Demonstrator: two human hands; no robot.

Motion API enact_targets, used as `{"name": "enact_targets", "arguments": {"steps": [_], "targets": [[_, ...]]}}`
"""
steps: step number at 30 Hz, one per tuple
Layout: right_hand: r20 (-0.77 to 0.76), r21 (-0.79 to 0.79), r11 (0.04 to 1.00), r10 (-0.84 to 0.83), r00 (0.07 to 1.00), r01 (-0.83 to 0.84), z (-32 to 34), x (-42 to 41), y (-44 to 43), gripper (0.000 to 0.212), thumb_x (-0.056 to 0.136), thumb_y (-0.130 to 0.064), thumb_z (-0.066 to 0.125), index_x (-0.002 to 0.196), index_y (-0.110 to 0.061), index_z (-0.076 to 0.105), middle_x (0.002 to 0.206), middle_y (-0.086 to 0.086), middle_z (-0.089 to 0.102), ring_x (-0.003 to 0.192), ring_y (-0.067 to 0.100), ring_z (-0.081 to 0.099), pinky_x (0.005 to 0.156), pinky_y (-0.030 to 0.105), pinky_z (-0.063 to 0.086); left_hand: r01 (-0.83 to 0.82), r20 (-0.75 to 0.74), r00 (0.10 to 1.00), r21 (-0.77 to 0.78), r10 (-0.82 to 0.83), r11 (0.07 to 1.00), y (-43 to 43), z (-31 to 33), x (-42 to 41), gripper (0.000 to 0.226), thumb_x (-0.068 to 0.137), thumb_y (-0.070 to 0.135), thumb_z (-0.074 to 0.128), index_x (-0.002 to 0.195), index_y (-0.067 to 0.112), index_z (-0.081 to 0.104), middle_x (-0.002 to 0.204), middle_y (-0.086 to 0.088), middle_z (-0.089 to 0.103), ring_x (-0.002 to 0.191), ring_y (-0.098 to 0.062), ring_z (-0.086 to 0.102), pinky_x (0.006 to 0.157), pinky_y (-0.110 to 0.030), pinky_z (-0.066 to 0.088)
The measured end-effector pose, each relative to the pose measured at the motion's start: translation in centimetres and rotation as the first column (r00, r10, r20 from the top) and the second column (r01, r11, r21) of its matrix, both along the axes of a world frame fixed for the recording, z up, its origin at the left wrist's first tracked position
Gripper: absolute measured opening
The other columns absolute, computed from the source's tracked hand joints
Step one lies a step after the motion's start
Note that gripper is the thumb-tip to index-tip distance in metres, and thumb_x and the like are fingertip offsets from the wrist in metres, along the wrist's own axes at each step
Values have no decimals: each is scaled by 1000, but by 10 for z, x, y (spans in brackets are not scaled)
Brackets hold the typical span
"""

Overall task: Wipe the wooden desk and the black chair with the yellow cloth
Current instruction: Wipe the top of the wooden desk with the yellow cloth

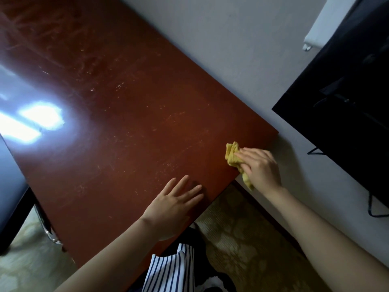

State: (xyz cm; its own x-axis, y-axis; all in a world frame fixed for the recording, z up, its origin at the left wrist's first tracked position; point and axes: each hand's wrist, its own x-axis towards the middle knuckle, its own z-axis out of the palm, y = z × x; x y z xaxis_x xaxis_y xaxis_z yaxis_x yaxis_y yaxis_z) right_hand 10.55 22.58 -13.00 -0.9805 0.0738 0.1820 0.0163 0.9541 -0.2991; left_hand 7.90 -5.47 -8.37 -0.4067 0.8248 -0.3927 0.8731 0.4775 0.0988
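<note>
At the far left, part of the black chair [9,186] is seen beside the wooden desk [126,127], whose scratched top is marked by a bright patch of glare [37,121]. The left hand [174,204] is laid flat on the desk near its front edge, fingers straight and slightly spread. Further right, the yellow cloth [232,154] is bunched at the desk's right edge (one end hangs off it) and is gripped by the right hand [261,167], fingers curled over it. A black screen [347,98] is seen against the wall at far right.
</note>
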Motion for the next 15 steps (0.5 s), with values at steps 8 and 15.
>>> {"name": "enact_targets", "arguments": {"steps": [8, 15], "targets": [[49, -186, 891, -413, 909, 415, -5, -73, -5, 32, 85, -5, 66, 117, -4, 65, 120, 15, 64, 115, 29, 51, 95, 40, 40, -131, -141, 979, 136, 150, 982, -37, -9, 6, 88, 61, 48, 81, 138, 20, 49, 146, -3, 45, 131, -34, 44, 101, -51, 37], [61, -284, 920, -264, 963, 270, -13, -73, -70, 38, 87, -9, 64, 124, -5, 60, 135, 14, 54, 127, 30, 42, 108, 37, 28, -284, -130, 948, 71, 291, 956, -62, -14, 12, 112, 51, 66, 79, 143, 18, 38, 148, -4, 43, 133, -35, 41, 101, -56, 31]]}}
